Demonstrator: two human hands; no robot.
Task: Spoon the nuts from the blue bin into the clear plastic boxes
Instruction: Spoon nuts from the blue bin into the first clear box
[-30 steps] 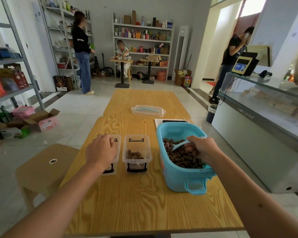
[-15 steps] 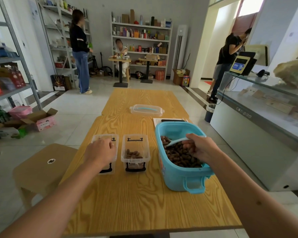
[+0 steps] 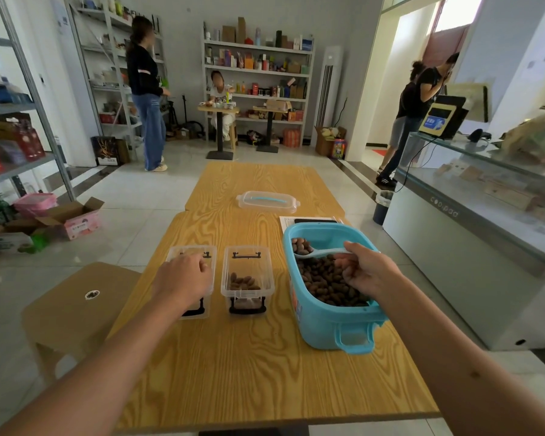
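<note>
Wood-grain table (image 3: 233,372), glossy blue plastic bin (image 3: 321,328), clear plastic boxes (image 3: 247,272), shiny tiled floor (image 3: 132,196)

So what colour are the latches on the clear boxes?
Black latches on the clear boxes, head view.
</note>
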